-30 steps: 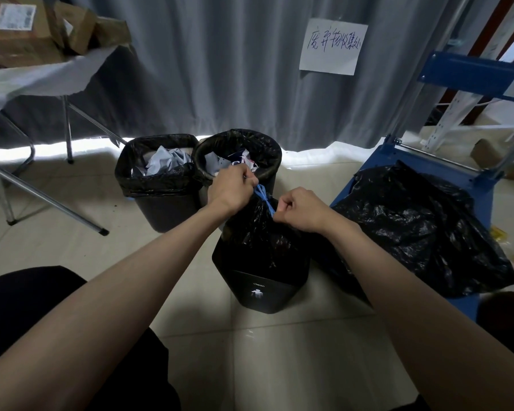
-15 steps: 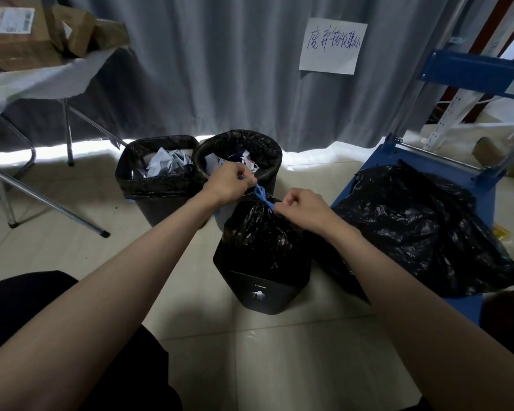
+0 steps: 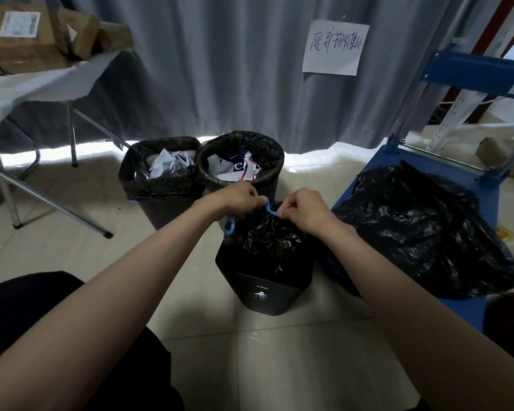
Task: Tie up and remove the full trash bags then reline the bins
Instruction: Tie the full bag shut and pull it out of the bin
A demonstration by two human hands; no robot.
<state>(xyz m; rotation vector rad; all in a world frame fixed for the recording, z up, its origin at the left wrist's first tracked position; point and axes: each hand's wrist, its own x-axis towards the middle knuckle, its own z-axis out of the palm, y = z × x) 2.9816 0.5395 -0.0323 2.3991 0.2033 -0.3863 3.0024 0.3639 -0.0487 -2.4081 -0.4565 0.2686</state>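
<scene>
Black plastic all over: the nearest bin [image 3: 264, 289], at centre frame, has its bag [image 3: 267, 235] gathered shut at the top. Left hand [image 3: 238, 200] at 11 o'clock of the bag neck, fingers curled and pinching the blue drawstring [image 3: 267, 207]; right hand [image 3: 303, 207] at 1 o'clock, pinching the other end. A loose blue loop [image 3: 229, 226] hangs at 9 o'clock of the bag.

Likely step: knotting. To do it well, the person should pull both ends evenly outward, keep the neck bunched tight and cinch the knot low before lifting.

Further out at 3 o'clock, a loose black bag [image 3: 422, 229] lies on a blue cart [image 3: 469, 307]. At 12 o'clock, two more lined bins, square [image 3: 158, 185] and round [image 3: 241, 161], full of paper and not yet tied.
</scene>
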